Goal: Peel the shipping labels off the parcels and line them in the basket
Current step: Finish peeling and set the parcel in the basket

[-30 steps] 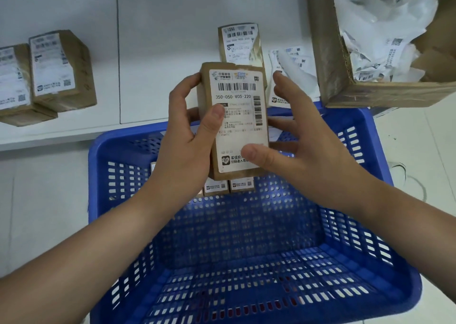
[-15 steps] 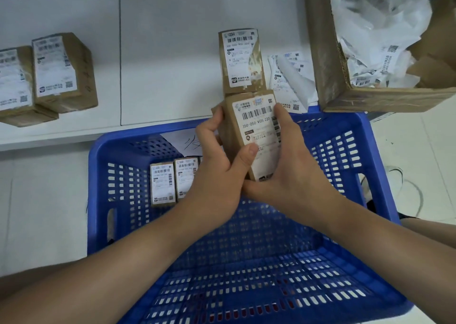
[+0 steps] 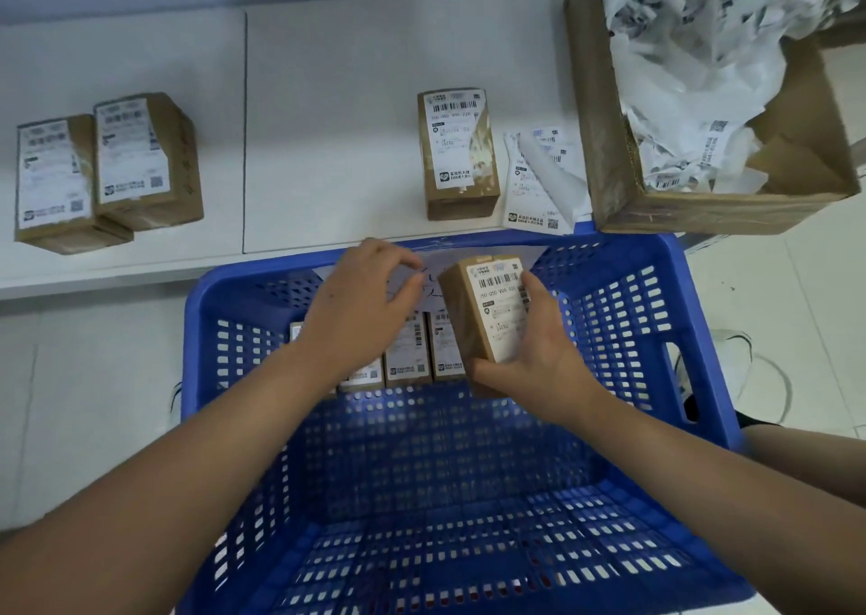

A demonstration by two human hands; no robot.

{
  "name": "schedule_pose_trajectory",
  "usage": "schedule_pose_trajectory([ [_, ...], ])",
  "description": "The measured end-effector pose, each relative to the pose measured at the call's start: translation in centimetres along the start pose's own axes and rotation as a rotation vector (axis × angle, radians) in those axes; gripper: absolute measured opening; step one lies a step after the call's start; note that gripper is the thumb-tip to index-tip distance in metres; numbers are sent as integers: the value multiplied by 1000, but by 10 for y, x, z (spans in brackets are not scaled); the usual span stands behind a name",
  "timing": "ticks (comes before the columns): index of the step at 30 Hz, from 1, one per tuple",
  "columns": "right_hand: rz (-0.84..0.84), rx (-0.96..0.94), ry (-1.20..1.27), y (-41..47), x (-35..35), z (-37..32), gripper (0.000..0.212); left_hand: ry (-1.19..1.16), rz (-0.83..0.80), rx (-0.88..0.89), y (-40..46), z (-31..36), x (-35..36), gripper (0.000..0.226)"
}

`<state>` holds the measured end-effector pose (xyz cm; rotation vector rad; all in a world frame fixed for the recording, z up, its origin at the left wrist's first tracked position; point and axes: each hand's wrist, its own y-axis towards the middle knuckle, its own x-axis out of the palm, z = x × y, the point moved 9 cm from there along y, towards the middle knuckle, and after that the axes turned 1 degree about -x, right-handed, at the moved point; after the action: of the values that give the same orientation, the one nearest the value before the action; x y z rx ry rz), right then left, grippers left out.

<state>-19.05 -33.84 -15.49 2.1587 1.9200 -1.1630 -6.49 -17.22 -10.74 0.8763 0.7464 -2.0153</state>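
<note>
Parcel [image 3: 487,314] upright, tilted, label facing up; right hand [image 3: 539,357] grips it; left hand [image 3: 361,310] loose, holding nothing.

One wide-angle camera, worn on my head, looks forward and steeply down over my own forearms, which enter from the bottom corners of the frame. It sits close above the blue basket [image 3: 675,296], whose near rim runs off the lower edge and whose far wall lies mid-frame. Beyond it the view takes in the white bench [image 3: 328,99] across the upper half and an open cardboard box [image 3: 609,155] cut off at the top right. Straight edges bow toward the borders. This is the only view, so no second view overlaps it.
</note>
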Motion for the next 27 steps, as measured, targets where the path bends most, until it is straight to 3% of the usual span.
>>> schedule_pose_trajectory([
  [6,16,89,-94,3,23,37,129,343,78,50,64,-26,14,55],
  [12,36,148,-200,19,32,83,126,565,76,101,82,-40,32,59],
  [21,-24,341,-272,61,66,159,111,674,100,99,85,-42,36,59],
  [27,25,390,-264,95,85,173,114,704,136,105,86,-42,36,58],
])
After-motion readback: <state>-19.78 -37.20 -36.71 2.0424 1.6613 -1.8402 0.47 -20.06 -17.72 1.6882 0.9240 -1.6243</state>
